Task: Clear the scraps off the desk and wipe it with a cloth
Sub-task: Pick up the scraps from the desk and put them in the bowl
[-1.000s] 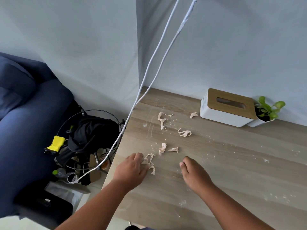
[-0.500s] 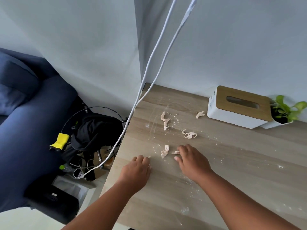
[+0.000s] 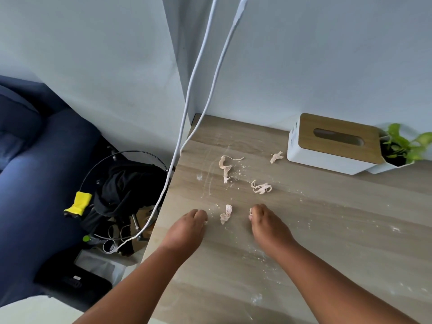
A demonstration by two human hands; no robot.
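Observation:
Pale crumpled scraps lie on the wooden desk [image 3: 327,218] among white crumbs. One scrap [image 3: 226,214] sits between my hands, and farther back lie a curled scrap [image 3: 261,188], a long twisted scrap [image 3: 225,167] and a small scrap [image 3: 276,157] by the tissue box. My left hand [image 3: 189,226] rests knuckles-up near the desk's left edge, fingers curled under, a pale bit showing at the fingertips. My right hand [image 3: 266,225] has its fingers pinched on a small scrap, only its tip visible. A yellow cloth [image 3: 79,203] hangs off the desk to the left.
A white tissue box with a wooden lid [image 3: 332,146] and a small potted plant [image 3: 402,148] stand at the back right against the wall. Two white cables [image 3: 187,136] hang down past the desk's left edge. Beside the desk are a wire basket with black fabric [image 3: 126,188] and a blue sofa [image 3: 35,171].
The scrap under my left hand has gone into that hand. My right hand reached forward and closed its fingers on the small scrap beside the middle one.

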